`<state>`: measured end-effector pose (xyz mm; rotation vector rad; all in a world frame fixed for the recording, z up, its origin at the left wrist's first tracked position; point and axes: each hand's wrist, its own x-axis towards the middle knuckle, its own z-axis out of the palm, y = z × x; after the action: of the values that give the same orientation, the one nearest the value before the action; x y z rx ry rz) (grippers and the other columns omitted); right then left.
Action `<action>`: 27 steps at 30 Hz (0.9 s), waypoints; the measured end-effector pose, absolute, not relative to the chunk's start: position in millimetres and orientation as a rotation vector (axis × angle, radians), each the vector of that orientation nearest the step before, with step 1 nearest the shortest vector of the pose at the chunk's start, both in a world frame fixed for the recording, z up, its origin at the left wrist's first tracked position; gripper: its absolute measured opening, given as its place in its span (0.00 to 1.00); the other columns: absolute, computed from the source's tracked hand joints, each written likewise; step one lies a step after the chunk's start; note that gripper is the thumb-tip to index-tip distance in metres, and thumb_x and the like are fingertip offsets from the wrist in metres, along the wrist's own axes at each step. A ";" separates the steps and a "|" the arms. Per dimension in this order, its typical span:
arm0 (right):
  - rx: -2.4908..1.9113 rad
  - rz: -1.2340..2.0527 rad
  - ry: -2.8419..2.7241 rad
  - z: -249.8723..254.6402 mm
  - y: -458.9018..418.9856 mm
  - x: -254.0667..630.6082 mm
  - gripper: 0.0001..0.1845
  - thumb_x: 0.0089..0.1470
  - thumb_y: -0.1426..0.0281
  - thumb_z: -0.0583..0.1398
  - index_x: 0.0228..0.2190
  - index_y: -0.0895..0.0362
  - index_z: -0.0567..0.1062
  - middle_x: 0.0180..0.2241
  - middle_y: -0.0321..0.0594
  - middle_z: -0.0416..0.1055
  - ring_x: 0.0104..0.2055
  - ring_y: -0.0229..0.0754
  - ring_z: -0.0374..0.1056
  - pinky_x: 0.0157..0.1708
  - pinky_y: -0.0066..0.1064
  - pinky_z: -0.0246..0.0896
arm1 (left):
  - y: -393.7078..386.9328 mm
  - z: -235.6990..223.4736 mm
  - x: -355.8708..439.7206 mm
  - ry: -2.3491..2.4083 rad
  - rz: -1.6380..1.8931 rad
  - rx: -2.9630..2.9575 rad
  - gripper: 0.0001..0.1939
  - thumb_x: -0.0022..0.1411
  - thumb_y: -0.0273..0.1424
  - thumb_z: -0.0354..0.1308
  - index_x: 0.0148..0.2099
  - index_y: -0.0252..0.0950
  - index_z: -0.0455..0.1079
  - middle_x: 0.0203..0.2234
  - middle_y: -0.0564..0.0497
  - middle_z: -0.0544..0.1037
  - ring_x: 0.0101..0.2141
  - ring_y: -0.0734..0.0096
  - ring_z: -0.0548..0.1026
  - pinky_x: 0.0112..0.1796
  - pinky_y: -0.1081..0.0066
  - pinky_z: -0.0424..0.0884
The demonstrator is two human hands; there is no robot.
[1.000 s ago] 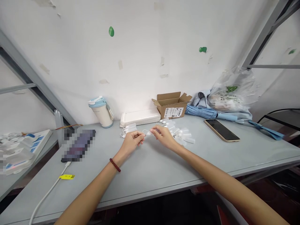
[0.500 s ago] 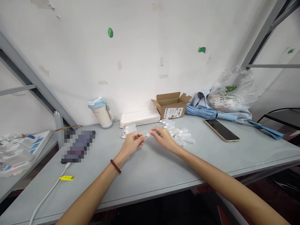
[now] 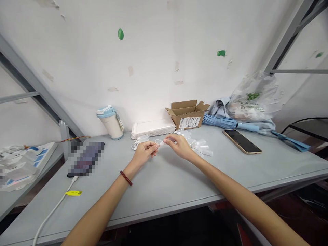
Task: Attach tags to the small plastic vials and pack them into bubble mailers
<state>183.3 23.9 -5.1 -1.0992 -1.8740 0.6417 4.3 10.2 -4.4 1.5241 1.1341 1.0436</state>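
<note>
My left hand (image 3: 145,150) is closed in a pinch above the desk, with a dark red bead bracelet on its wrist. Facing it, my right hand (image 3: 179,147) pinches one end of a thin white string loop (image 3: 158,140) with a small white end piece (image 3: 162,143). The left fingertips grip the other side of that loop; details between the fingers are too small to make out. Behind my right hand lies a pile of small translucent plastic pieces with white ends (image 3: 202,146). A smaller group of similar pieces with string loops (image 3: 141,139) rests behind my left hand.
Against the wall stand a cream cup with a blue lid (image 3: 111,124), a stack of white trays (image 3: 153,127) and an open cardboard box (image 3: 189,118). To the right are a phone (image 3: 242,141), a blue folded umbrella (image 3: 220,121) and a plastic bag (image 3: 253,102). A white cable (image 3: 51,213) runs at left.
Both hands stay close together with only slight finger movement. The white end piece between them shows a little more plainly now.
</note>
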 end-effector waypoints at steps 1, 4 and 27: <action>-1.101 0.644 -1.871 -4.0 24.2 183.6 0.13 0.55 0.62 0.56 0.28 0.57 0.75 0.25 0.36 0.72 0.28 0.36 0.63 0.26 0.26 0.53 | 10.4 -4.2 4.1 1.133 1.043 1.528 0.14 0.49 0.40 0.60 0.27 0.33 0.70 0.18 0.54 0.69 0.20 0.76 0.66 0.24 0.74 0.61; -1.107 0.651 -1.872 -2.1 24.1 184.1 0.13 0.54 0.63 0.56 0.28 0.57 0.75 0.25 0.36 0.71 0.27 0.36 0.62 0.26 0.26 0.53 | 10.7 -4.6 3.9 1.128 1.053 1.532 0.14 0.50 0.40 0.60 0.27 0.33 0.71 0.18 0.54 0.69 0.20 0.76 0.66 0.24 0.74 0.62; -1.076 0.671 -1.870 -4.8 23.7 183.2 0.13 0.55 0.62 0.55 0.28 0.57 0.74 0.27 0.36 0.73 0.30 0.37 0.65 0.28 0.26 0.56 | 9.6 -1.6 4.0 1.134 1.023 1.638 0.16 0.51 0.42 0.58 0.22 0.35 0.67 0.17 0.54 0.68 0.19 0.76 0.65 0.24 0.73 0.62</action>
<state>183.2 23.7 -4.8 -1.0764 -1.8702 0.6708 4.0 9.6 -1.6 1.6384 1.1340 1.0235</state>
